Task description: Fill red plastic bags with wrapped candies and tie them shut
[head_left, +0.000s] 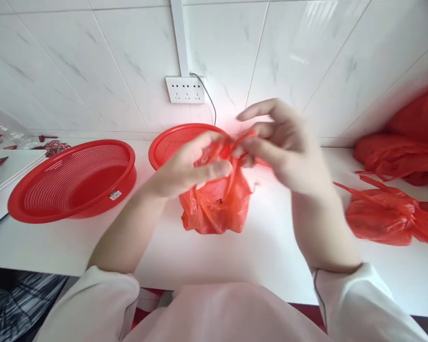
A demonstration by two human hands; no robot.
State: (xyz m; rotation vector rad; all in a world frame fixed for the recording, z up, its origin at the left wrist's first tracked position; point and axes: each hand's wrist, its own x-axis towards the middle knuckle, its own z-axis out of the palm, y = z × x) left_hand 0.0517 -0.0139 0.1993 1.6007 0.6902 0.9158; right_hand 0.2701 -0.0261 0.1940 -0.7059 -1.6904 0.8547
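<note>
A red plastic bag [217,206] hangs between my two hands over the white table, its lower part bulging slightly. My left hand [196,164] is closed around the gathered top of the bag, thumb across the front. On the other side, my right hand [274,142] pinches the bag's twisted top between thumb and fingers, with the index finger raised. Motion smears the fingertips a little. Just behind the bag stands a red perforated basket [167,142], partly hidden by my hands and the bag.
A larger red perforated basket [78,185] stands at the left. Tied red bags [381,213] lie at the right, before a pile of red plastic [406,147]. A power strip [185,90] with a cable is fixed to the tiled wall. Small packets [55,148] lie far left.
</note>
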